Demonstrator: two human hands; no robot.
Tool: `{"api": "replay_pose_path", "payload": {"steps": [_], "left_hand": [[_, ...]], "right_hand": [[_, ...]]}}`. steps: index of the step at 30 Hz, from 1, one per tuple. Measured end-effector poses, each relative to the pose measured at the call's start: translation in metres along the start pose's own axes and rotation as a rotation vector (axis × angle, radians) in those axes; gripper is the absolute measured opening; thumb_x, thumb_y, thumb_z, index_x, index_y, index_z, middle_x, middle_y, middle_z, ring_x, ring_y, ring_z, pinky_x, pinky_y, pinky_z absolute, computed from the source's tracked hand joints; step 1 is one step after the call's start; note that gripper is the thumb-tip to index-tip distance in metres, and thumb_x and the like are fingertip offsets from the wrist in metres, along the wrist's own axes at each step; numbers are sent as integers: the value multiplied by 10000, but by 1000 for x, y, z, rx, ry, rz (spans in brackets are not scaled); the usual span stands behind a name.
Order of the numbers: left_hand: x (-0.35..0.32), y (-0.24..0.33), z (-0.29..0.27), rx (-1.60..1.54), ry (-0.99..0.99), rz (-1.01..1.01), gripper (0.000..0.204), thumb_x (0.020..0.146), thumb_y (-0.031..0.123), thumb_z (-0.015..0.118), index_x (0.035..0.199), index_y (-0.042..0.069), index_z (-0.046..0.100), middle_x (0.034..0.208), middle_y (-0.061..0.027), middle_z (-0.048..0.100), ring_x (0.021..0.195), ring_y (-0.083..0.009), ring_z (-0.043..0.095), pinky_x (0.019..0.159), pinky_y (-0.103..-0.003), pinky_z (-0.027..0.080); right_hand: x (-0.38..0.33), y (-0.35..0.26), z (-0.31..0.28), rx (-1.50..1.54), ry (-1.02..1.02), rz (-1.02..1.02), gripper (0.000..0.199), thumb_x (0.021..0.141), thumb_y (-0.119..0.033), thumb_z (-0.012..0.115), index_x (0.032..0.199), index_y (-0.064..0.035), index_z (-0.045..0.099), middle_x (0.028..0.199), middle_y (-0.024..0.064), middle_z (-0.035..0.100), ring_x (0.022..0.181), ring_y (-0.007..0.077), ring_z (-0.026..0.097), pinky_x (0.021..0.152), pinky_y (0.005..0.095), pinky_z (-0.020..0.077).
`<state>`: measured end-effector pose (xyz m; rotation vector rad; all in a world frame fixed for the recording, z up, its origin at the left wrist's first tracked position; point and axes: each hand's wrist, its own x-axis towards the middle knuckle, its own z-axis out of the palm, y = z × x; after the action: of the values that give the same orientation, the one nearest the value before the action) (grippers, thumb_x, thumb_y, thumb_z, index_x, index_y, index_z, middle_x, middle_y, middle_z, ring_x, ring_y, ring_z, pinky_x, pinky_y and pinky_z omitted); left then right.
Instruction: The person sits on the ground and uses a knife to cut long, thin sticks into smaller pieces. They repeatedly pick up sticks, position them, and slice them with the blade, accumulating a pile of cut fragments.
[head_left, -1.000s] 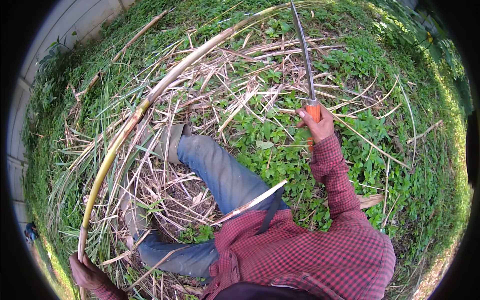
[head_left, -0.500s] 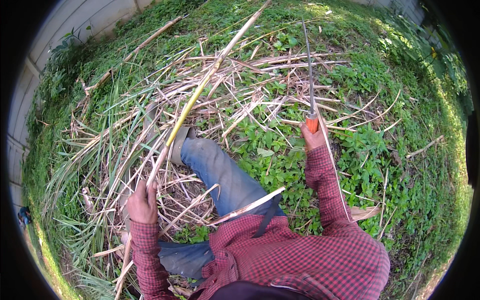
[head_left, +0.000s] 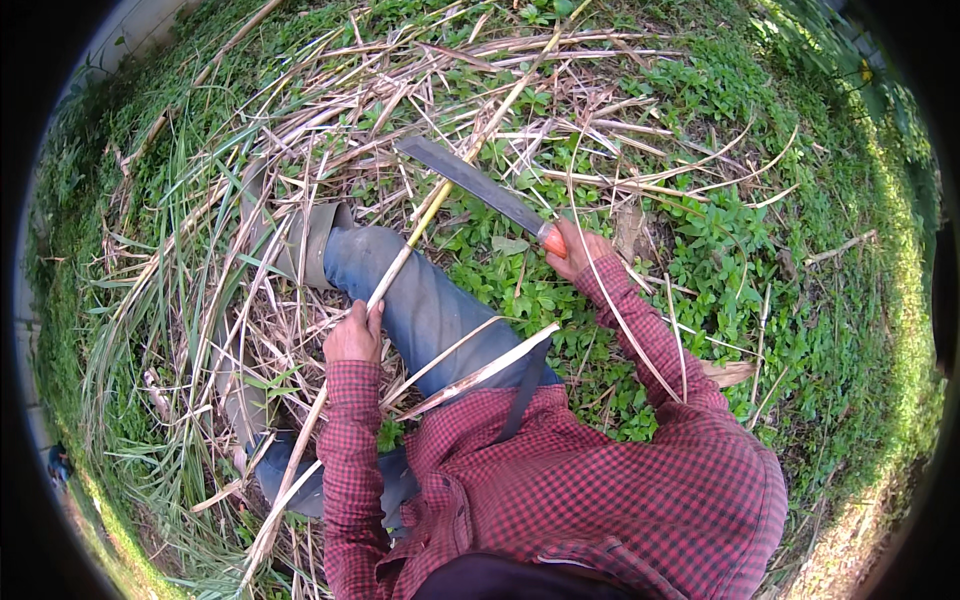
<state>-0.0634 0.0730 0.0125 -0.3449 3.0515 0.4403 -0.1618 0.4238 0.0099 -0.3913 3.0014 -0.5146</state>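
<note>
A long yellow-green cane stalk [head_left: 430,212] slants from lower left to upper right across my knee, its dry end gripped by my left hand [head_left: 354,332]. My right hand [head_left: 580,249] is closed round the orange handle of a machete [head_left: 478,188]. The wide dark blade points to the upper left and lies over or against the stalk beyond my knee; whether it cuts in, I cannot tell. A pale dry strip [head_left: 632,330] hangs along my right forearm. Another split dry piece [head_left: 485,374] rests across my lap.
Dry stalks and leaf strips [head_left: 330,130] litter the ground ahead. Long green leaf blades [head_left: 150,340] lie heaped at my left, around my boots [head_left: 305,245]. Low green plants [head_left: 720,255] cover the right side. A pale wall [head_left: 130,30] stands at the far left.
The machete has swung from pointing up and away to lying leftward across the stalk. My left hand has shifted right and up with the stalk, and my right hand has come inward.
</note>
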Motion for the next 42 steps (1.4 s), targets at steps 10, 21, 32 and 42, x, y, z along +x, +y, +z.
{"api": "replay_pose_path", "payload": {"steps": [10, 21, 32, 42], "left_hand": [[-5, 1, 1, 21, -15, -24, 334, 924, 404, 439, 839, 84, 487, 639, -206, 600, 606, -409, 597, 540, -517, 446], [-14, 3, 17, 118, 193, 35, 290, 904, 348, 511, 777, 91, 467, 614, -94, 558, 524, -287, 578, 459, -402, 454], [-36, 23, 31, 24, 367, 0, 209, 863, 295, 568, 957, 113, 609, 772, -48, 548, 717, -243, 546, 634, -381, 441], [-35, 25, 29, -50, 360, -13, 187, 862, 288, 569, 900, 106, 593, 780, -60, 556, 718, -255, 567, 615, -391, 457]], "right_hand": [[21, 4, 6, -89, -63, 59, 594, 758, -359, 625, 1229, -76, 400, 901, 222, 625, 835, 380, 616, 728, 455, 504], [21, 16, -5, -89, -10, 118, 436, 768, -293, 625, 1076, -58, 426, 815, 207, 621, 753, 412, 612, 672, 480, 498], [22, 39, -42, -234, -132, 224, 407, 766, -333, 630, 1056, -88, 482, 789, 197, 634, 757, 382, 627, 698, 466, 506], [62, 64, -38, -203, -49, 368, 461, 722, -341, 654, 1064, -71, 506, 884, 205, 635, 842, 374, 619, 772, 456, 496]]}}
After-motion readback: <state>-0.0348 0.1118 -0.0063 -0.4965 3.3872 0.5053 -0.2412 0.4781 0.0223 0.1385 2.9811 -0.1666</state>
